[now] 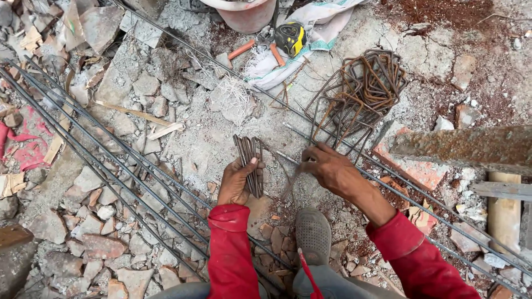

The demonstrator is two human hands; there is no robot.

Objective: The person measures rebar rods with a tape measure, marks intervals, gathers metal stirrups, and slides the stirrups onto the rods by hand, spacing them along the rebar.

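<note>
Here, centre frame, a bundle of short wires [250, 160] is kept upright in the left hand [237, 181], fingers closed round it, ready for picking. One wire [291, 180] is pinched w/ right hand [327, 166] fingers beside long steel rods [111, 160]; bent stirrups [360, 88] piled upper right.

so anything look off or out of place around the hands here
Mostly disorder: broken rubble covers the ground, long rebar rods lie loose across it, and the bent stirrups sit in a tangled heap. The left hand holds a wire bundle; the right hand pinches one strand.
</note>
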